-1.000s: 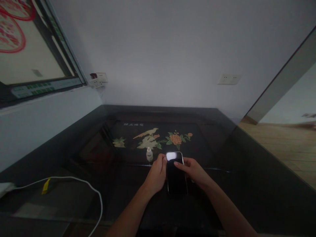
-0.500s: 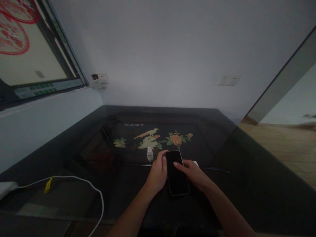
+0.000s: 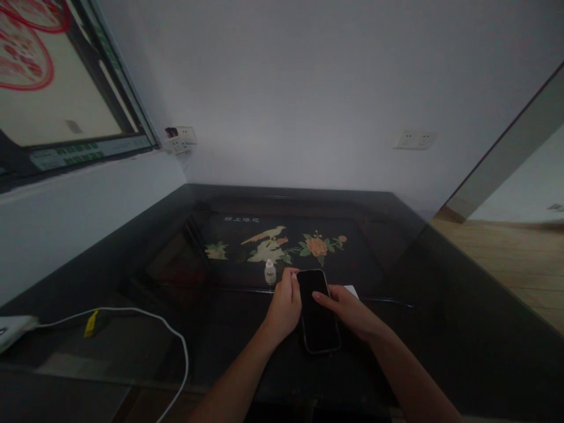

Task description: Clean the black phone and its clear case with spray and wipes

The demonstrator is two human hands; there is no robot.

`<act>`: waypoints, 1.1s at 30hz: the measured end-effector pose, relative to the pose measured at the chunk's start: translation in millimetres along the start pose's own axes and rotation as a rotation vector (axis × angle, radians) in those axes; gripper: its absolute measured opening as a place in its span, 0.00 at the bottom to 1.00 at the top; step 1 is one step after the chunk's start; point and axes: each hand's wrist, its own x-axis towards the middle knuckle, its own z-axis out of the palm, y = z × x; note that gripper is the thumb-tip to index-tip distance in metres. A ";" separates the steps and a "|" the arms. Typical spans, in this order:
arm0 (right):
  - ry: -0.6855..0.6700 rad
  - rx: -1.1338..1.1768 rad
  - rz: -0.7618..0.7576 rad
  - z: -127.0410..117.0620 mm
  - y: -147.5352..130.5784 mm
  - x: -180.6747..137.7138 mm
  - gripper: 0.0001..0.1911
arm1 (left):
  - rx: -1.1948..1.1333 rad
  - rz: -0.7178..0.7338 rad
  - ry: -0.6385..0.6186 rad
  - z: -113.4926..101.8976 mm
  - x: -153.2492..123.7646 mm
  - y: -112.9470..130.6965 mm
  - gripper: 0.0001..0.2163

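A smartphone (image 3: 321, 329) with a dark screen is held between both hands above the dark table. My left hand (image 3: 285, 305) grips its left edge, fingers curled along the side and top corner. Along the right edge, my right hand (image 3: 350, 311) is closed on the phone, its thumb lying over the screen; its other fingers are hidden behind. A small clear bottle with a white cap (image 3: 270, 273) stands upright just beyond my left hand. Part of a white object (image 3: 351, 291) shows behind my right hand; its kind is hidden.
The glossy dark table (image 3: 440, 341) bears a bird and flower picture (image 3: 317, 245). A white cable (image 3: 185, 352) with a yellow tag (image 3: 90, 324) runs from a white power strip (image 3: 15, 330) at the left. Wall sockets (image 3: 415, 140) sit above the far edge.
The view has shifted slightly, so the table and bottle appear a little displaced. Both hands keep their hold on the phone, the right thumb still over the dark screen.
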 end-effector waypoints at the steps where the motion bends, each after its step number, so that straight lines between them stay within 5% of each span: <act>1: 0.001 -0.007 0.002 -0.2 -1.2 -0.8 0.26 | -0.005 0.006 -0.007 -0.2 0.3 1.2 0.17; 17: -0.078 -0.007 -0.028 -7.0 -7.0 -7.4 0.24 | -0.156 -0.023 -0.122 -5.8 -1.6 17.9 0.20; 27: 0.296 -0.318 -0.260 17.3 -7.9 -9.4 0.23 | -0.258 -0.088 -0.095 -4.3 -3.3 14.6 0.18; 33: 0.319 -0.440 -0.266 31.8 -17.4 -14.7 0.28 | -0.224 -0.025 -0.093 -5.2 -3.3 13.4 0.15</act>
